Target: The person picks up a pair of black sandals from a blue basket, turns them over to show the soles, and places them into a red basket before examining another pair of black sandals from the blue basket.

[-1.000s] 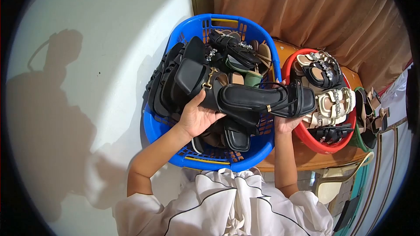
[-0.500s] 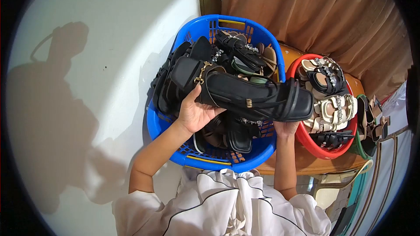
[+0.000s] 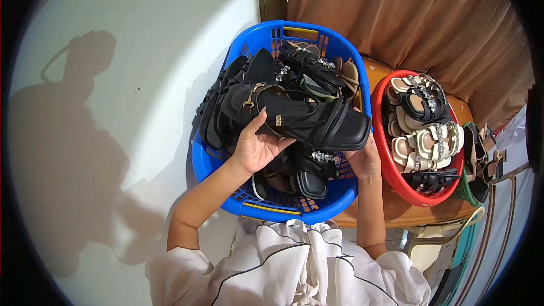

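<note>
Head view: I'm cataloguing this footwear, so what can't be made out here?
In the head view:
Right hand: partly hidden behind the held black sandal.
Gold buckle: too small to read any marking.
Blue basket: floor mostly covered by piled shoes.
Green container: largely behind the red container.
Curtain: top cut off by the upper edge.

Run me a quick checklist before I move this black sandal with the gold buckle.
1. Left hand closed on the black sandal: ok.
2. Right hand at its toe end: ok.
3. Firmness of the right hand's grip: cannot tell.
4. Sandal above the blue basket: ok.
5. Clear space directly beneath: not ok, other footwear is there.
6. Red basket empty: not ok, it holds several sandals.
</note>
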Demonstrator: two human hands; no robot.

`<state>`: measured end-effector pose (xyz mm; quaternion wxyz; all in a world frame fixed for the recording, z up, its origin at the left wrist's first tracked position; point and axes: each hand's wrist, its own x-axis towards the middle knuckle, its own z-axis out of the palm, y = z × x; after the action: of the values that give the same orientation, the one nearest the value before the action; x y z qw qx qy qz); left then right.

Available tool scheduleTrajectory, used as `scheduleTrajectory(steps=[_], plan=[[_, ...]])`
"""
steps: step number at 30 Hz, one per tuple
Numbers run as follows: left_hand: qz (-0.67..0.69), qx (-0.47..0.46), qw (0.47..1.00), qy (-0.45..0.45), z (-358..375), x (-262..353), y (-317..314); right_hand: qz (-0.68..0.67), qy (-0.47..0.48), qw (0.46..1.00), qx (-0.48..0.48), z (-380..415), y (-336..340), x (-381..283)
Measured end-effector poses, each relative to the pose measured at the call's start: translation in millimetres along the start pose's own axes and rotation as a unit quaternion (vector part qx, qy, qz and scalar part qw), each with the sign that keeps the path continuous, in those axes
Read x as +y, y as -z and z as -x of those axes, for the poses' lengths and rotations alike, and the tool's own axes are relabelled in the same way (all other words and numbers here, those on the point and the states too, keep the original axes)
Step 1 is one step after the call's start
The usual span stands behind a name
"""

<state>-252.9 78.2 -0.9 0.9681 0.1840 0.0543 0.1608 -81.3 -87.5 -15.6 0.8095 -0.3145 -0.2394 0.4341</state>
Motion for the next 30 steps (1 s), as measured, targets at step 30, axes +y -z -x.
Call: scheduleTrajectory(steps=[30], plan=[[-0.12, -0.062, 0.991, 0.026, -1.0, -7.9, 21.7, 0.13, -0.072, 0.989, 0.022, 7.3, -17.0, -6.2]])
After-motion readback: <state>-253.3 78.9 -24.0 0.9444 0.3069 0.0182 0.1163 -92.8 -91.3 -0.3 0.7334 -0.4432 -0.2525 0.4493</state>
